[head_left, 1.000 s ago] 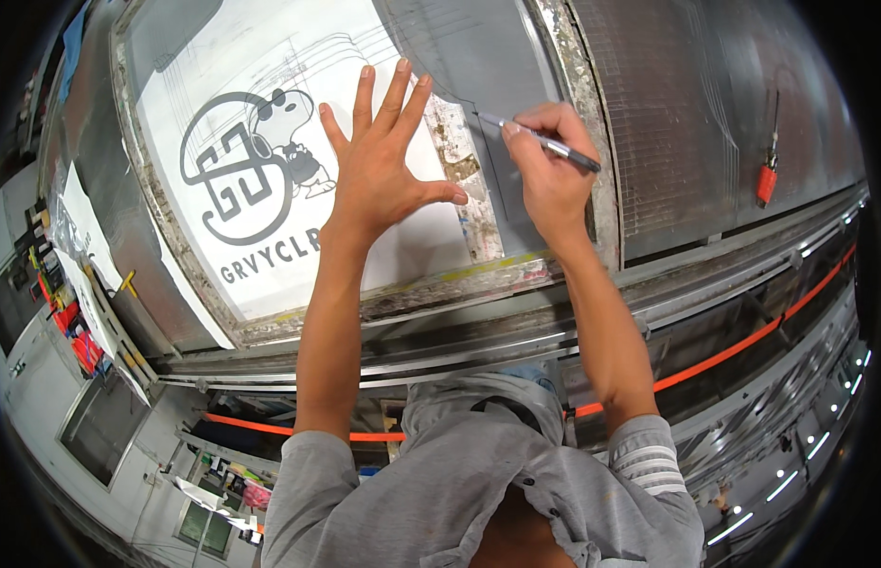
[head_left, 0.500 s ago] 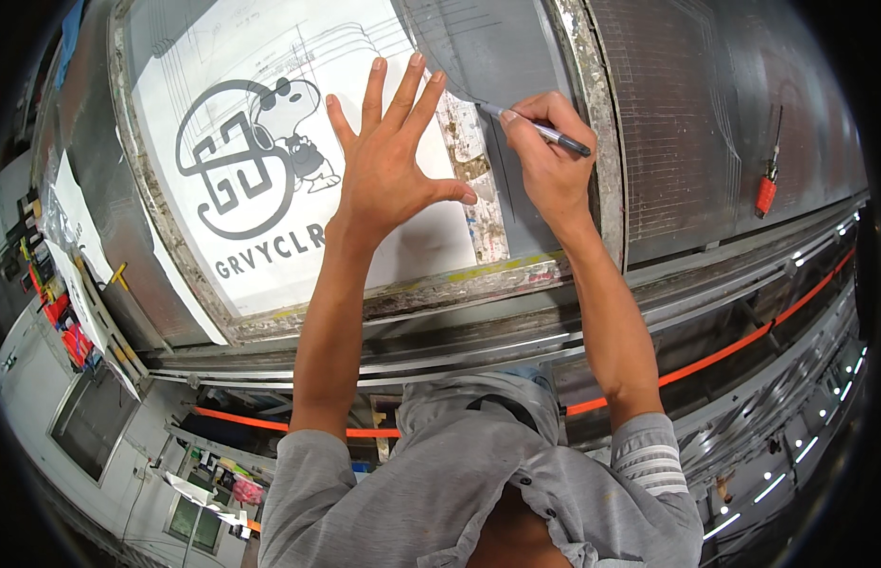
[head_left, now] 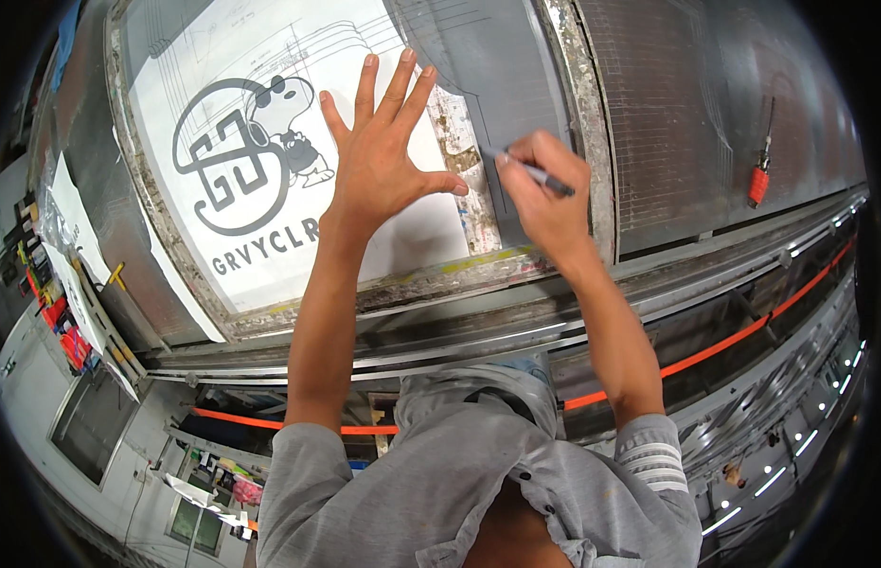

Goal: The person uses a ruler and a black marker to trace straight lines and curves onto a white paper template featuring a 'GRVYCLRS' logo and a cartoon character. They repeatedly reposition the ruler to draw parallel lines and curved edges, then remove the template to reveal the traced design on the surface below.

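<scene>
**Flat palm on the print, pen at the grey panel**

The left hand (head_left: 388,166) lies flat and wide open just above the middle of the frame, fingers spread and pointing toward the upper edge, thumb stretched out to the right. Its grip is apart and holds nothing; the palm presses on a white printed sheet (head_left: 260,180) that fills the upper left of the frame. The sheet carries a dark grey round emblem with a cartoon dog in sunglasses, and a row of grey letters beneath it.

The right hand (head_left: 544,189) sits just right of the left thumb, near the upper middle of the frame. Its grip is closed on a slim grey pen (head_left: 530,172), pinched between thumb and fingers, the pen slanting up and to the left. The tip touches a grey mesh panel (head_left: 502,76) that runs along the right edge of the white sheet; thin drawn lines show on the panel near the tip.

Sheet and panel both lie inside a worn, paint-flecked metal frame (head_left: 587,133). Right of it spreads a darker screen (head_left: 686,104), and on that, at the upper right of the picture, rests a tool with an orange-red handle (head_left: 759,185), well apart from both hands. An orange strip (head_left: 715,346) crosses the lower right below the frame's rails. The person's grey sleeves rise from the lower edge.
</scene>
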Motion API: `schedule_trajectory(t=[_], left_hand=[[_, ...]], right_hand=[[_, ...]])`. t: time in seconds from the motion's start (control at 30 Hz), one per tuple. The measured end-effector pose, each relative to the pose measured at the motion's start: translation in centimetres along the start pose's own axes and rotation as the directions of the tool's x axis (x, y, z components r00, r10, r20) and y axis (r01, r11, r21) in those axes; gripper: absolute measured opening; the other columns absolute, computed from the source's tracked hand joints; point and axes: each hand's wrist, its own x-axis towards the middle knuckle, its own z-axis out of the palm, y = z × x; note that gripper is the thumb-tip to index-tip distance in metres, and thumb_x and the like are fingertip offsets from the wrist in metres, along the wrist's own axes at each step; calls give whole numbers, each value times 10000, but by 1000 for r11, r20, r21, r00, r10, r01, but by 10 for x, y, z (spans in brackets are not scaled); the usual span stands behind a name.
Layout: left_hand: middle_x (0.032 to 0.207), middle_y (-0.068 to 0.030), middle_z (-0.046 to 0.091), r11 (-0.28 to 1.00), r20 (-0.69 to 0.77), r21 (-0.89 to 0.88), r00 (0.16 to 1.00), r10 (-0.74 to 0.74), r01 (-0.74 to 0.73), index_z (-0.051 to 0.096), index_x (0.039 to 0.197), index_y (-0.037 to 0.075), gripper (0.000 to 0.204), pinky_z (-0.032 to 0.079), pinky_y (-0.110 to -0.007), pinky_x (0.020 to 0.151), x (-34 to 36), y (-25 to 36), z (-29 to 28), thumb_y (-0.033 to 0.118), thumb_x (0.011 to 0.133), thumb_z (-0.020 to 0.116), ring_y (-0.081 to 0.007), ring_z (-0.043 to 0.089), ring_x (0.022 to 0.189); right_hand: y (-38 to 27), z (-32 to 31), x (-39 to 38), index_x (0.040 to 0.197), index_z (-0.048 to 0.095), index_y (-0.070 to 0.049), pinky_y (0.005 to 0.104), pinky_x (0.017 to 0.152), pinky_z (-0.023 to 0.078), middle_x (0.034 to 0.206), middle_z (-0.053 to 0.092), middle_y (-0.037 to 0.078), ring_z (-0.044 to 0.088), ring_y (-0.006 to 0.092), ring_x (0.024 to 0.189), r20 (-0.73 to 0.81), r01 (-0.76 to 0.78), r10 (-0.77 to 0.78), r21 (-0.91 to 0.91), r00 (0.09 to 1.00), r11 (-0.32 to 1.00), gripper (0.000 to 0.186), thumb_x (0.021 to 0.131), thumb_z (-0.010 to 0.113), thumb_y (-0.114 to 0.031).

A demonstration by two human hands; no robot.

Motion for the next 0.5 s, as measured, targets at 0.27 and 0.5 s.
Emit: schedule_trajectory(t=[0.27, 0.5], left_hand=[[1688, -29, 232, 999, 38, 41, 999, -25, 23, 372, 1579, 195, 1363, -38, -727, 1169, -2, 0, 1, 896, 448, 672, -321, 76, 1573], [1680, -20, 253, 998, 54, -21, 997, -49, 51, 381, 1572, 209, 1327, -29, -732, 1173, 0, 4, -5, 759, 439, 799, -317, 82, 1570]], right_hand=[[-12, -18, -57, 736, 524, 4, 358, 527, 385, 677, 507, 129, 489, 250, 561, 97, 12, -1, -112, 995, 994, 140, 781, 657, 6], [-13, -8, 20, 726, 528, 1, 398, 493, 391, 574, 511, 176, 477, 291, 476, 185, -87, 128, -217, 974, 972, 173, 786, 635, -121]])
